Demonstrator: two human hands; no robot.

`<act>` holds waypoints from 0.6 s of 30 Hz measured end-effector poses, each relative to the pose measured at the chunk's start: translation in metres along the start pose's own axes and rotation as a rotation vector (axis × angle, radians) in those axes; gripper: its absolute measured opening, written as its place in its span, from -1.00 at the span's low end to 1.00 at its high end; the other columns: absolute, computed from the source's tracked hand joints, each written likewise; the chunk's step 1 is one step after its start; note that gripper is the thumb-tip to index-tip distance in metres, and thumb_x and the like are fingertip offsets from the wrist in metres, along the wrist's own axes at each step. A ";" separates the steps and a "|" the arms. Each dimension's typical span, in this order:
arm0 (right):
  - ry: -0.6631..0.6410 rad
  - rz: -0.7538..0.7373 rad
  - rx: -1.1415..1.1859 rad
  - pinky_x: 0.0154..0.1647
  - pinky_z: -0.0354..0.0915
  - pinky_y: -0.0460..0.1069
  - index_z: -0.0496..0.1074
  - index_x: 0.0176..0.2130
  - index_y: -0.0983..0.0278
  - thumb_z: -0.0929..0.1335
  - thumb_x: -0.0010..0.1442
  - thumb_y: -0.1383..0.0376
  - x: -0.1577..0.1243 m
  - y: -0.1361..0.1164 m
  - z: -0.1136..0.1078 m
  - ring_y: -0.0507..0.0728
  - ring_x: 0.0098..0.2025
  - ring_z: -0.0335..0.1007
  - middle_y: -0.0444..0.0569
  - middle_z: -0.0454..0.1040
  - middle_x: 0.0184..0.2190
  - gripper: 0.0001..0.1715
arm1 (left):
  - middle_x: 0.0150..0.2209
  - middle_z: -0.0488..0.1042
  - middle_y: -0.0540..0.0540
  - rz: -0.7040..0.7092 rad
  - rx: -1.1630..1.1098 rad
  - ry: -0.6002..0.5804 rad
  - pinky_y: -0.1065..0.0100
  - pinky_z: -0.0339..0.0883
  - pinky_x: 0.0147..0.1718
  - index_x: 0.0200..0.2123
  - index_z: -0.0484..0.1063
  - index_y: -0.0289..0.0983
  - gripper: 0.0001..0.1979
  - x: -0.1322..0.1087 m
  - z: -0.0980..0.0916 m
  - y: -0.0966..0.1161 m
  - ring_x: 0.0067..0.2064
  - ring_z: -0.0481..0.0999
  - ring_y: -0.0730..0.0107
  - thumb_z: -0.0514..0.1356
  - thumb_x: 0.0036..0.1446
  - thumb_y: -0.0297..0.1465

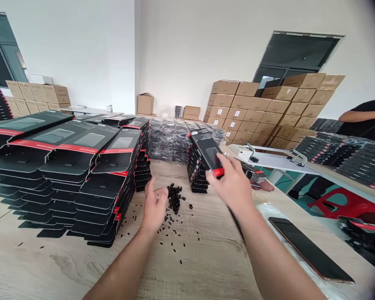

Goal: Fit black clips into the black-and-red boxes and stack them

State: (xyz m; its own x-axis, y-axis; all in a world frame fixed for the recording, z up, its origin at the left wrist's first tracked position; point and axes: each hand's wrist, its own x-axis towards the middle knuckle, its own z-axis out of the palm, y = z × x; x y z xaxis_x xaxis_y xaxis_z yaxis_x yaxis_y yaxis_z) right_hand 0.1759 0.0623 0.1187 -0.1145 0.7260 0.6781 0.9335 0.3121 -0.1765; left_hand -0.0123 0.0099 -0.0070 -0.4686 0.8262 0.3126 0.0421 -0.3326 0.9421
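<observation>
My right hand (pixel 233 181) is closed on a black box with a red end (pixel 208 152), holding it tilted just above a stack of the same boxes (pixel 196 173). Over the wooden table (pixel 203 258), my left hand (pixel 154 204) has its fingers loosely curled beside a small heap of tiny black pieces (pixel 174 196); whether it holds one is hidden. More of these pieces lie scattered in front of the heap.
Fanned piles of flat black-and-red cartons (pixel 81 183) fill the left. Clear-wrapped stacks (pixel 171 139) stand behind. A dark phone (pixel 309 249) lies at the right edge. Brown cartons (pixel 268 110) line the wall. Another person's arm (pixel 362 114) shows far right.
</observation>
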 end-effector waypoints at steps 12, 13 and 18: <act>-0.425 0.305 -0.067 0.04 0.18 0.19 0.16 0.21 0.35 0.18 0.04 -0.29 0.114 0.011 0.049 0.40 0.15 0.19 0.33 0.16 0.19 0.03 | 0.26 0.00 -0.20 0.121 0.181 -0.169 0.41 0.44 -0.40 0.20 0.11 -0.11 -0.43 -0.008 0.002 -0.005 -0.01 0.42 0.26 0.12 0.11 -0.48; -0.374 0.288 -0.046 0.06 0.16 0.19 0.12 0.24 0.35 0.13 0.06 -0.31 0.112 0.015 0.045 0.39 0.18 0.16 0.32 0.13 0.22 0.04 | 0.26 0.00 -0.20 0.119 0.184 -0.168 0.40 0.43 -0.39 0.20 0.11 -0.12 -0.43 -0.008 0.001 -0.004 -0.01 0.42 0.26 0.12 0.11 -0.48; -0.201 0.213 -0.111 -0.09 0.26 0.13 0.38 0.03 0.30 0.05 0.22 -0.15 0.082 0.074 0.012 0.32 -0.01 0.38 0.25 0.44 -0.03 -0.24 | 0.25 0.04 -0.20 0.125 0.172 -0.158 0.38 0.43 -0.34 0.18 0.13 -0.12 -0.43 -0.006 0.001 -0.003 -0.02 0.43 0.28 0.12 0.09 -0.50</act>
State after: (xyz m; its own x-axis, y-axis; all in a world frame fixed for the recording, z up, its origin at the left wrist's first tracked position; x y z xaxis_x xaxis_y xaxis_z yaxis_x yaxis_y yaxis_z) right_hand 0.2317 0.1523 0.1521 0.0328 0.8781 0.4774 0.9739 0.0792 -0.2126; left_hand -0.0083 0.0062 -0.0116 -0.3073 0.8488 0.4302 0.2463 -0.3657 0.8976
